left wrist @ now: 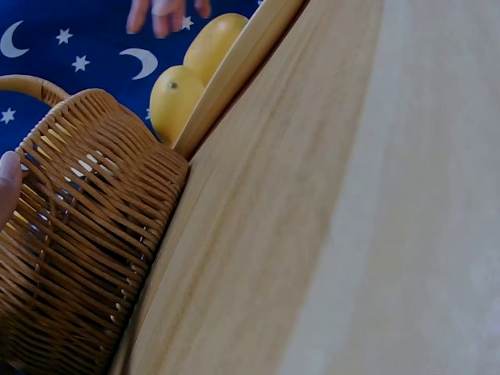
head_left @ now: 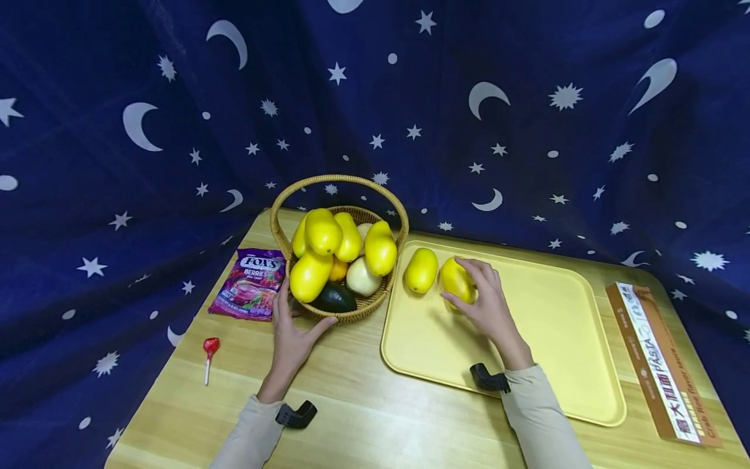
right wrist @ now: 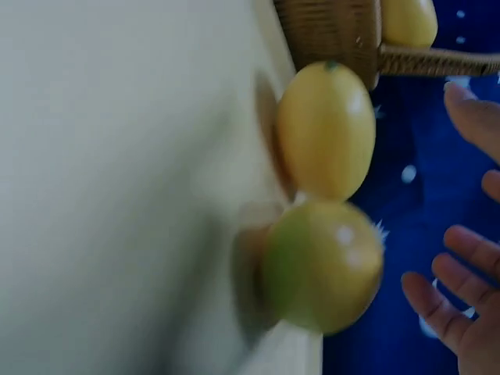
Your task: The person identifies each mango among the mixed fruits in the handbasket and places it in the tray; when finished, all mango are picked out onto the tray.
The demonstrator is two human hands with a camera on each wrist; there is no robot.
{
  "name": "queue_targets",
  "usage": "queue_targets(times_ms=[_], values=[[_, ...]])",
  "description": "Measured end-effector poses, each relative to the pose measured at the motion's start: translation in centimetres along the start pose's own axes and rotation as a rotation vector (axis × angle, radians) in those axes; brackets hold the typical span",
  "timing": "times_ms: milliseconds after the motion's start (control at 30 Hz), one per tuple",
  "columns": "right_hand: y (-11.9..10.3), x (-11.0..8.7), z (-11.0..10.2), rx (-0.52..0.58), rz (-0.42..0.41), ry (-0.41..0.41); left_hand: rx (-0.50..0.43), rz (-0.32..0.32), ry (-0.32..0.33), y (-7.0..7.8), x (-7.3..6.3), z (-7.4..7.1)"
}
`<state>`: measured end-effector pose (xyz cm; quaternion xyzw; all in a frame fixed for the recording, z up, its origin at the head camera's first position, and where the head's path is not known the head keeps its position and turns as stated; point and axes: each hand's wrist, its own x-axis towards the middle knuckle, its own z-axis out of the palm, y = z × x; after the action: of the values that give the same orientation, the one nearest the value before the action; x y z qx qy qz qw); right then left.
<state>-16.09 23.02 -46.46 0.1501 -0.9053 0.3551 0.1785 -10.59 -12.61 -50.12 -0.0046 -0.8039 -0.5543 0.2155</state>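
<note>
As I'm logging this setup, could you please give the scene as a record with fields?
Wicker basket: yellow fruits, orange fruit, pale round items, dark oval fruit
Left hand: touches wicker basket
Tray: left yellow fruit, right yellow fruit
Right hand: open, near right yellow fruit
Left of basket: purple candy bag, red lollipop
Right of tray: pasta package
Backdrop: blue cloth, moons and stars

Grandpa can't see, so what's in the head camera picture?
A right hand hovers at a yellow fruit on a tray; a left hand touches a fruit basket. A candy bag and lollipop lie left, a pasta pack right.
</note>
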Motion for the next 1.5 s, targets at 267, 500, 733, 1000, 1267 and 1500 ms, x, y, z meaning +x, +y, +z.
queue_targets(times_ms=[267, 500, 733, 1000, 1267, 1500], values=[[-3.2, 1.9, 1.2, 0.107, -0.183, -0.012, 0.004, 0.011, 0.010, -3.1, 0.2, 0.3], [-5.7, 3.2, 3.1, 0.133, -0.245, -0.077, 0.019, -0.008, -0.012, -3.3, 0.2, 0.1], [-7.4, 4.0, 5.4, 0.134, -0.279, -0.157, 0.026, 0.004, -0.011, -3.3, 0.2, 0.1], [-7.7, 4.7, 6.8, 0.143, -0.308, -0.162, 0.037, 0.005, -0.013, -3.1, 0.2, 0.0], [-7.6, 5.6, 7.5, 0.131, -0.316, -0.161, 0.037, 0.000, -0.015, -3.0, 0.2, 0.0], [-7.6, 6.0, 8.0, 0.134, -0.328, -0.141, 0.044, -0.004, -0.017, -3.0, 0.2, 0.0]])
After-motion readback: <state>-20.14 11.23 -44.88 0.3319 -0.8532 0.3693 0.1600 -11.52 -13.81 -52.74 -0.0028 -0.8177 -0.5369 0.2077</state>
